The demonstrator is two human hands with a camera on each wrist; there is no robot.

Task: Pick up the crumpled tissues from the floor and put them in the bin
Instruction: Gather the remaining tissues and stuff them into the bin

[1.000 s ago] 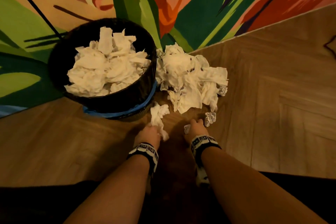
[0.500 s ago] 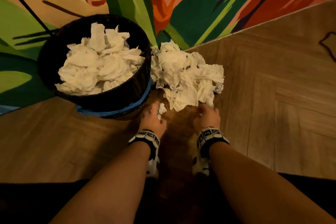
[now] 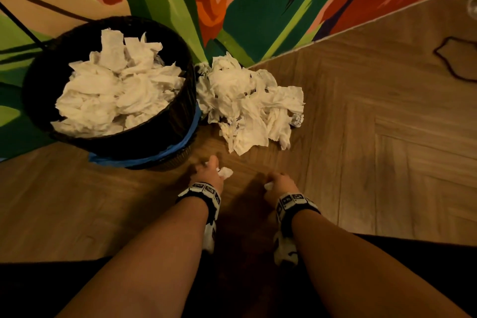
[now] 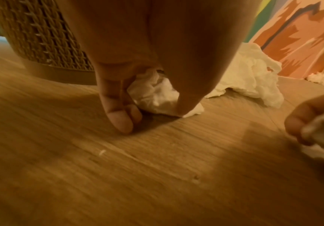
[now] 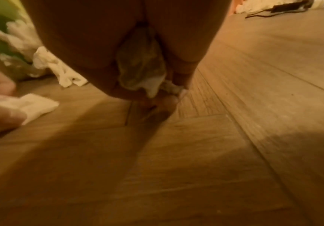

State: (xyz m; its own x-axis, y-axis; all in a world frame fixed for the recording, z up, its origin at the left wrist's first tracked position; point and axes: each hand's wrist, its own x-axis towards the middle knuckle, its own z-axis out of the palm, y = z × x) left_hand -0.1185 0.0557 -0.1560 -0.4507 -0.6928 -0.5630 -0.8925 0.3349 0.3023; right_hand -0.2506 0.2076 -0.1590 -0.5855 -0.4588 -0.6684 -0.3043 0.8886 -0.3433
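Fingers (image 4: 118, 116) of your left hand (image 3: 207, 175) and right hand (image 3: 280, 183) now each clench a tissue scrap (image 3: 225, 172) gathered since a second ago, ready for the bin (image 3: 165, 137).

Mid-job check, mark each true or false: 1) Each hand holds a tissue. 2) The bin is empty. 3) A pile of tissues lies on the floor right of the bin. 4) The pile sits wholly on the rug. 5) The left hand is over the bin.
1) True: the left hand grips a crumpled tissue, and the right hand grips another tissue.
2) False: the bin is heaped with white tissues.
3) True: the pile of tissues lies beside the bin, on its right.
4) False: most of it rests on the wooden floor, at the edge of the rug.
5) False: the left hand is low over the floor, in front of the bin.
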